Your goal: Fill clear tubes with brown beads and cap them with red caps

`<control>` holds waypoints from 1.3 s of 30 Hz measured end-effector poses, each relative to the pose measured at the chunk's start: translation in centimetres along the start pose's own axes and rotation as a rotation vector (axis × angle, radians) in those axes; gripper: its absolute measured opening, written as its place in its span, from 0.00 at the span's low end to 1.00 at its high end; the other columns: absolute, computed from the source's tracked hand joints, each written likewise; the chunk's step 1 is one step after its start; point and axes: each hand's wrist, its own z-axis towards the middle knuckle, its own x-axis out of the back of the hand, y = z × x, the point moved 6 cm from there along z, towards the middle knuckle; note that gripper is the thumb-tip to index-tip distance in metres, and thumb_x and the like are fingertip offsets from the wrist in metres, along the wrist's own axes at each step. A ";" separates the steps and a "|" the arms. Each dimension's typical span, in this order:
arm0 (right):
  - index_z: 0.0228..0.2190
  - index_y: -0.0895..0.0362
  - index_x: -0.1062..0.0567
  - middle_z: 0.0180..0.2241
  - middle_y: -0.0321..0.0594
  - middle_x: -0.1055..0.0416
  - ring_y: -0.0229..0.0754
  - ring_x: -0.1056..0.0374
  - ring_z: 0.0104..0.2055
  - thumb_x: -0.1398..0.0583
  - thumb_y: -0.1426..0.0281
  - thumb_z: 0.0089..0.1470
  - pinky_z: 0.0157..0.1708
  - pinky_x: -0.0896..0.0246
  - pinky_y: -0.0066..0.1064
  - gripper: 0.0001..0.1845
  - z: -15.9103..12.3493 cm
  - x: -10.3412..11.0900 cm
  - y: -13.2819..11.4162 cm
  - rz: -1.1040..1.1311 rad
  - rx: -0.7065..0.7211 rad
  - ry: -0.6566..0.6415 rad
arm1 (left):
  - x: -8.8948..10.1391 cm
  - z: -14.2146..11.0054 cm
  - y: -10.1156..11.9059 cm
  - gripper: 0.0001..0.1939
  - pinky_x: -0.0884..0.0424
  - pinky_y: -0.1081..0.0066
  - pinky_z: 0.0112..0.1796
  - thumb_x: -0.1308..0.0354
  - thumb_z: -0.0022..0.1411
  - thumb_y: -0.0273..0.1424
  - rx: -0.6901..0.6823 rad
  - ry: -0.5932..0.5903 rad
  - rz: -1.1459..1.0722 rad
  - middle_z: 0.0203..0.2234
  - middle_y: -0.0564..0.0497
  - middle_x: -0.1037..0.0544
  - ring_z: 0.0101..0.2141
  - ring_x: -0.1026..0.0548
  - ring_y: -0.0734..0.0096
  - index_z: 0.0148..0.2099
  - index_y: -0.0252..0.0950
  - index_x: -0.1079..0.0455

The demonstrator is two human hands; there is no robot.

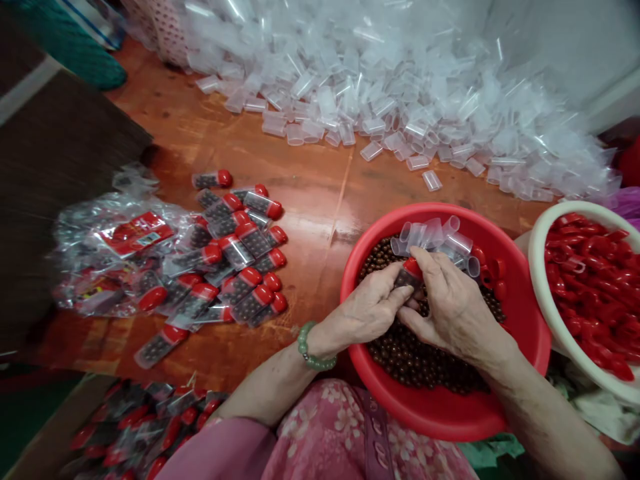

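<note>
Both my hands meet over a red basin [525, 333] of small brown beads [415, 360]. My left hand [367, 313], with a green bead bracelet on its wrist, and my right hand [453, 307] pinch together on one small filled tube with a red cap [411, 272]. Several empty clear tubes [430, 235] and a few loose red caps [493, 270] lie in the basin just beyond my fingers.
Capped, bead-filled tubes [240, 267] lie heaped on the wooden floor at left, beside plastic-wrapped packs [125, 247]. A big pile of empty clear tubes [400, 87] fills the back. A white bowl of red caps [590, 287] stands at right. More filled tubes [145, 420] lie at lower left.
</note>
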 end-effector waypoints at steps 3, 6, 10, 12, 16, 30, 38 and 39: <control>0.63 0.65 0.43 0.44 0.56 0.27 0.57 0.28 0.43 0.38 0.67 0.54 0.41 0.26 0.49 0.39 0.0 0.0 0.2 0.071 0.031 0.009 | 0.1 0.0 0.1 0.05 0.27 0.68 0.40 0.49 0.68 0.29 -0.001 0.010 0.085 0.33 0.50 0.26 0.35 0.25 0.68 0.42 0.35 0.34; 0.62 0.60 0.38 0.47 0.54 0.26 0.53 0.27 0.47 0.38 0.67 0.58 0.44 0.26 0.44 0.34 0.0 0.5 0.9 0.254 0.010 0.030 | 0.2 0.0 0.5 0.07 0.27 0.67 0.41 0.50 0.68 0.29 -0.058 0.007 0.146 0.35 0.49 0.25 0.36 0.25 0.67 0.44 0.34 0.32; 0.56 0.52 0.27 0.42 0.43 0.21 0.43 0.24 0.44 0.41 0.74 0.63 0.43 0.27 0.34 0.21 -0.2 1.3 2.2 0.431 -0.101 0.144 | -0.1 0.0 0.7 0.15 0.28 0.67 0.43 0.51 0.69 0.30 -0.112 -0.053 0.174 0.36 0.48 0.23 0.37 0.24 0.68 0.54 0.32 0.31; 0.55 0.50 0.25 0.41 0.41 0.20 0.42 0.23 0.42 0.41 0.74 0.63 0.42 0.26 0.33 0.20 -0.3 1.3 2.5 0.482 -0.133 0.142 | -0.2 -0.1 0.6 0.18 0.27 0.67 0.43 0.51 0.69 0.31 -0.098 -0.069 0.180 0.36 0.47 0.23 0.36 0.24 0.67 0.57 0.31 0.32; 0.56 0.48 0.24 0.42 0.40 0.20 0.41 0.22 0.42 0.39 0.75 0.61 0.42 0.25 0.32 0.22 -0.4 1.5 2.3 0.478 -0.120 0.123 | -0.3 -0.2 0.8 0.20 0.26 0.64 0.44 0.52 0.69 0.30 -0.130 -0.049 0.231 0.37 0.45 0.22 0.38 0.22 0.65 0.60 0.31 0.33; 0.54 0.51 0.23 0.43 0.41 0.22 0.39 0.24 0.44 0.40 0.78 0.61 0.46 0.27 0.30 0.21 -0.7 1.9 1.6 0.464 -0.083 0.081 | -0.6 -0.7 0.8 0.13 0.26 0.55 0.53 0.52 0.69 0.27 -0.340 0.028 0.571 0.47 0.38 0.22 0.50 0.23 0.55 0.52 0.31 0.32; 0.71 0.63 0.56 0.54 0.59 0.30 0.58 0.31 0.54 0.37 0.58 0.60 0.50 0.29 0.49 0.51 -1.2 0.0 0.0 0.125 -0.024 0.028 | 0.0 0.0 0.6 0.23 0.25 0.63 0.44 0.52 0.69 0.30 -0.128 -0.031 0.118 0.38 0.47 0.23 0.37 0.24 0.67 0.63 0.31 0.37; 0.71 0.65 0.58 0.55 0.62 0.31 0.60 0.31 0.55 0.38 0.57 0.59 0.49 0.29 0.51 0.53 -1.1 -0.2 -0.2 0.063 -0.023 0.039 | 0.0 0.0 0.5 0.23 0.25 0.65 0.43 0.51 0.69 0.30 -0.108 -0.040 0.068 0.38 0.47 0.24 0.36 0.24 0.68 0.63 0.31 0.37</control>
